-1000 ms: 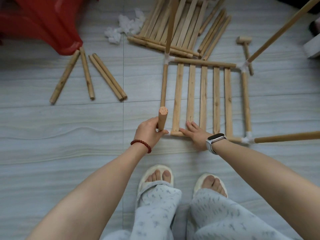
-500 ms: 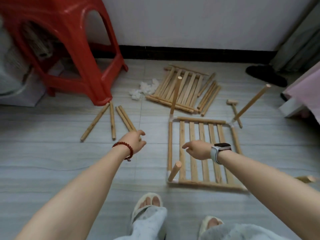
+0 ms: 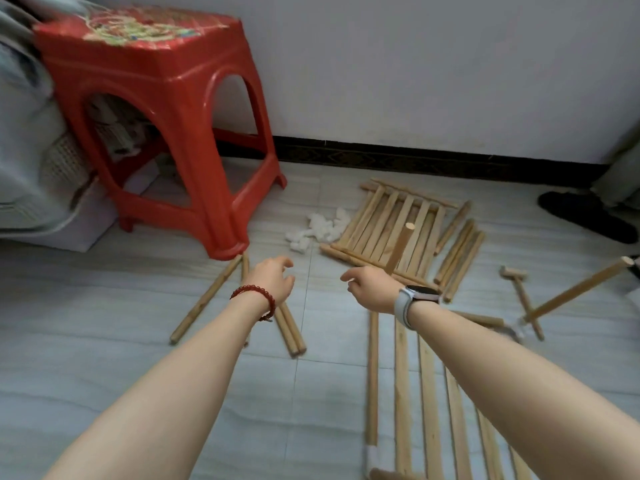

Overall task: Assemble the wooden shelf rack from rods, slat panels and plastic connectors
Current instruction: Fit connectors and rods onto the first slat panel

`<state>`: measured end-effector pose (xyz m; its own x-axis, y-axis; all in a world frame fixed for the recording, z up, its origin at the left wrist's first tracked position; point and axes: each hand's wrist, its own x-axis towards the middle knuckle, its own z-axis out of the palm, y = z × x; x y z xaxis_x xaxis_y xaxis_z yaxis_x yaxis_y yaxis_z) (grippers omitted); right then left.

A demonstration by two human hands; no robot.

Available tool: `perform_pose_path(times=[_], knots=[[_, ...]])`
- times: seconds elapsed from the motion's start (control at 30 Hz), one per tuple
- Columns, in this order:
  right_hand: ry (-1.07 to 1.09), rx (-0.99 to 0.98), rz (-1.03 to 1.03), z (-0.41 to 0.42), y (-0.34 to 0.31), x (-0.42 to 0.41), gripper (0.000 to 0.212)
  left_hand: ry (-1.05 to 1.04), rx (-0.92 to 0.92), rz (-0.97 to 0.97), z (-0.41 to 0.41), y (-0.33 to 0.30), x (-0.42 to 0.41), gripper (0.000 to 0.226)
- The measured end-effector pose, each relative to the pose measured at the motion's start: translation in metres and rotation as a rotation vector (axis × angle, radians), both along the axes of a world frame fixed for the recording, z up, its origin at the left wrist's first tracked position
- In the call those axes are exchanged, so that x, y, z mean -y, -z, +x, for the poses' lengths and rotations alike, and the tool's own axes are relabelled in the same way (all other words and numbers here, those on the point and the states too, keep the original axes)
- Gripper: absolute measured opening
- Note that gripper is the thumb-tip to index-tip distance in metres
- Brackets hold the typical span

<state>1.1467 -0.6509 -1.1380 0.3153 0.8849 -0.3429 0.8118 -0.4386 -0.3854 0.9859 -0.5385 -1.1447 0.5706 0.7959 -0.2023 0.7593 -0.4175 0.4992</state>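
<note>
The part-built rack lies on the floor at the lower right: a slat panel (image 3: 429, 396) framed by rods, with a white plastic connector (image 3: 372, 455) at its near left corner and upright rods (image 3: 398, 251) rising from the far corners. My left hand (image 3: 273, 280) hovers with loosely spread fingers above several loose rods (image 3: 207, 299) on the floor and holds nothing. My right hand (image 3: 369, 289) is stretched forward over the panel's far left corner, fingers loosely curled and empty. A second slat panel (image 3: 391, 230) lies farther back with more rods (image 3: 460, 258) beside it.
A red plastic stool (image 3: 166, 126) stands at the back left. White packing scraps (image 3: 318, 228) lie near the spare panel. A small wooden mallet (image 3: 523, 299) lies at the right beside a leaning rod (image 3: 581, 289). A dark slipper (image 3: 585, 216) sits by the wall.
My left hand let go of the near corner rod and both hands reached forward off the panel. The view tilted up, so the stool and wall now show.
</note>
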Motion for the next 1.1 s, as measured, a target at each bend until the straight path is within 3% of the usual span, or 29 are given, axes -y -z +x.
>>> perform_pose_path(times=[0.3, 0.47, 0.67, 0.83, 0.9, 1.1], knots=[[0.091, -0.053, 0.084, 0.034, 0.096, -0.087, 0.045, -0.095, -0.052, -0.058, 0.046, 0.103, -0.071, 0.046], [0.131, -0.011, 0.157, 0.063, 0.137, -0.132, 0.049, -0.098, -0.126, 0.025, 0.081, 0.138, -0.123, 0.06], [0.267, -0.05, 0.195, 0.093, 0.174, -0.178, 0.064, 0.039, -0.132, 0.09, 0.129, 0.167, -0.159, 0.069], [0.176, -0.025, 0.117, 0.103, 0.183, -0.208, 0.07, 0.259, -0.35, 0.131, 0.141, 0.183, -0.18, 0.076], [0.145, 0.017, 0.071, 0.107, 0.189, -0.216, 0.071, 0.311, -0.4, 0.097, 0.137, 0.187, -0.187, 0.073], [0.144, 0.098, 0.021, 0.111, 0.2, -0.218, 0.047, 0.222, -0.22, 0.099, 0.123, 0.194, -0.172, 0.029]])
